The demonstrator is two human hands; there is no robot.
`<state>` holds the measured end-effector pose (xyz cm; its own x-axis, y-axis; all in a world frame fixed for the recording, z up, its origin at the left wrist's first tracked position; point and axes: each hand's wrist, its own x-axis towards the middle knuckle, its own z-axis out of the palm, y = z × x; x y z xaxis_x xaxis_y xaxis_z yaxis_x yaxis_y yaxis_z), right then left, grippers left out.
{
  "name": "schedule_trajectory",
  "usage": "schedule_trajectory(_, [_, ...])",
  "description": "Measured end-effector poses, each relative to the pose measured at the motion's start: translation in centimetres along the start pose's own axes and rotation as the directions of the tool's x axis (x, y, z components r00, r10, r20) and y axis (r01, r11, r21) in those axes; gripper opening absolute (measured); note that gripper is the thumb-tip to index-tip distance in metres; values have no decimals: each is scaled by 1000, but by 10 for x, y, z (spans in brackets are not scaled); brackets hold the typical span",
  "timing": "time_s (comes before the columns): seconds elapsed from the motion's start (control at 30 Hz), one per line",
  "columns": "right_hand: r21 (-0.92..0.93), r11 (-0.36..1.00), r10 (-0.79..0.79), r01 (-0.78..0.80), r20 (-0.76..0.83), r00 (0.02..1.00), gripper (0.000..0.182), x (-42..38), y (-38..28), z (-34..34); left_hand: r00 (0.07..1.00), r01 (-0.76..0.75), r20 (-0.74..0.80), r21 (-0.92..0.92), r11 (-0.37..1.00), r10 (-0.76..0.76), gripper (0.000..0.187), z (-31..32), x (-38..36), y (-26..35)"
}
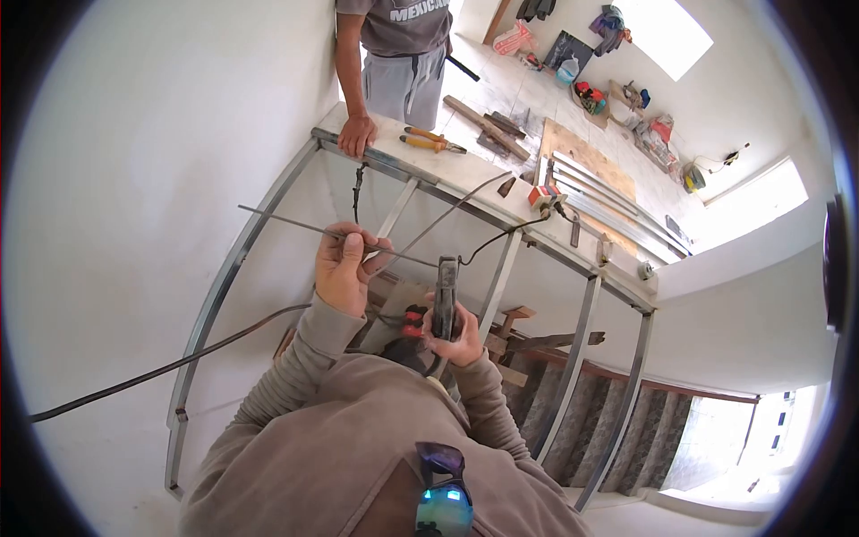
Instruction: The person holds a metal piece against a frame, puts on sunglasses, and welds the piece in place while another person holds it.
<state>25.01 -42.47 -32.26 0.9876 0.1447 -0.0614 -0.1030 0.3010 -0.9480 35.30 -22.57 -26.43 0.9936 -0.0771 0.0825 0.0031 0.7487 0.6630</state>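
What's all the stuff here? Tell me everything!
Thin rod: 1, grey, left hand
Holder: 1, dark, right hand
Metal frame: 1, grey, ahead
Ledge: 1, whitish, behind frame
Pliers: 1, orange, on ledge
Box: 1, red and white, on ledge
Cables: several, dark, around frame
Wood, metal bars, bags: several, mixed, far floor
Curtain: 1, grey, lower right
Sunglasses: 1, bluish, on chest
Co-worker: 1, grey clothes, behind ledge
Left hand: 1, bare, middle
Right hand: 1, bare, middle

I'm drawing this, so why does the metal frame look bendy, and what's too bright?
Head view: probably a wide lens bowing the metal frame, with dark corners; glare whitens the upper opening and right-hand window; sunglasses glint.
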Motion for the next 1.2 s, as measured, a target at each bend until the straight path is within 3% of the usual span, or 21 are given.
schedule_trajectory(0.03, [-55, 998, 6, -7, -14, 1000, 79, -1, -5, 5, 1000, 11, -4, -20, 1000, -11, 11, -2, -1, 2])
schedule_trajectory(0.07, [-247, 966, -87, 76, -34, 996, 80, -2, -7, 10, 1000, 20, -8, -39, 999, -21, 12, -5, -2, 5])
schedule_trajectory(0.13, [-593, 780, -269, 202, -26, 963, 80, -6, -10, 24, 997, 77, 13, -91, 993, -76, 14, -10, -5, 13])
schedule_trajectory(0.17, [-608, 786, -221, 115, -102, 970, 77, -12, -12, 34, 994, 106, 22, -114, 988, -104, 16, -12, -6, 18])
schedule_trajectory(0.27, [-726, 643, -404, 244, -52, 913, 73, -14, -17, 53, 985, 168, 52, -100, 981, -164, 21, -13, -11, 35])
schedule_trajectory(0.67, [-703, 652, -380, 284, 21, 925, 75, -15, -24, 53, 986, 147, 82, -24, 989, -145, 29, -22, -8, 43])
schedule_trajectory(1.2, [-706, 659, -368, 259, -1, 930, 78, -14, -19, 52, 982, 186, 60, -104, 977, -180, 27, -26, -3, 34])
